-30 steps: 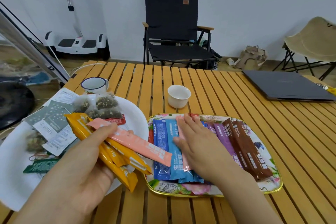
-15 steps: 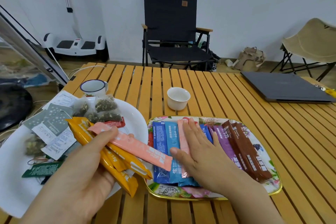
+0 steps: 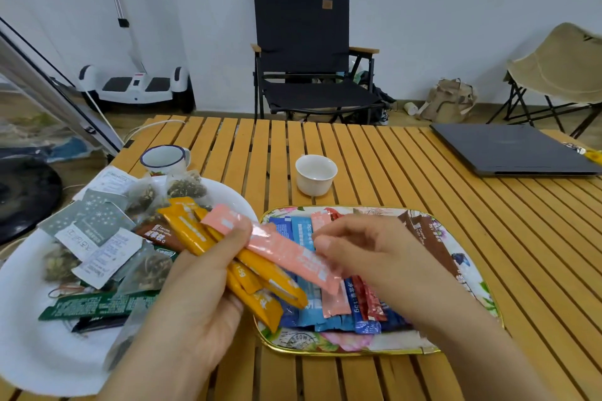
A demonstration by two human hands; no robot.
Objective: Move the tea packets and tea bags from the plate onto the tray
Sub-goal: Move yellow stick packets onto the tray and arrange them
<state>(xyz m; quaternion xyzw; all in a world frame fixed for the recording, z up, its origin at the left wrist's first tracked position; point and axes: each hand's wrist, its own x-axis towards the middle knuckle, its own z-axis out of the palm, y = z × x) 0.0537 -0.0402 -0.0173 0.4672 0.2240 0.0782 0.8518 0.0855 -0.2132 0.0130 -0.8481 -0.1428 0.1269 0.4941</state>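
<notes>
My left hand (image 3: 198, 296) grips a bunch of stick packets: a pink packet (image 3: 277, 247) on top and several orange packets (image 3: 208, 244) under it. It holds them over the gap between the white plate (image 3: 42, 358) and the floral tray (image 3: 358, 345). My right hand (image 3: 371, 254) hovers over the tray, its thumb and fingers pinching the far end of the pink packet. Blue, pink, red and brown packets (image 3: 426, 238) lie in the tray. Tea bags (image 3: 146, 267), grey-white sachets (image 3: 97, 228) and a green packet (image 3: 94, 304) remain on the plate.
A small white cup (image 3: 315, 174) stands behind the tray and an enamel mug (image 3: 164, 159) behind the plate. A closed laptop (image 3: 511, 150) lies at the table's far right. A black folding chair (image 3: 306, 52) stands beyond the slatted wooden table (image 3: 521, 254).
My right hand has lifted off the tray's packets and closed its fingertips on the end of the pink packet. My left hand has shifted the bunch slightly toward the tray.
</notes>
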